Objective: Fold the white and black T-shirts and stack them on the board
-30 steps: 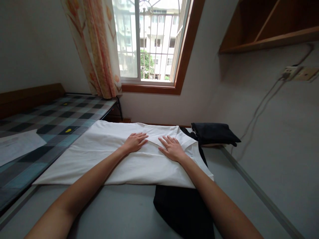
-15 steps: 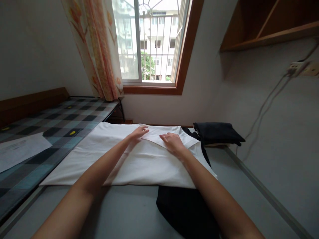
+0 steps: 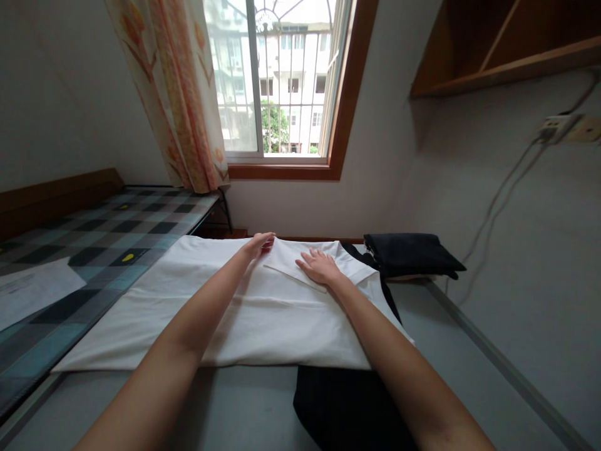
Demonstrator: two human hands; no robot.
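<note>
A white garment lies spread over a pale grey surface, with a flap folded over near its far right part. My left hand is at the garment's far edge, beside the flap; its fingers are close together and it is unclear whether they pinch cloth. My right hand rests on the folded flap with its fingers spread. Black cloth shows from under the white garment at the near side, and more black shows along its right edge.
A dark folded cloth bundle lies at the far right by the wall. On the left is a plaid-covered bed with a paper sheet. Beyond are a curtain and a window; a wooden shelf hangs upper right.
My left hand has moved slightly away from me to the garment's far edge. My right hand has flattened on the flap with fingers more spread. The view has shifted a little.
</note>
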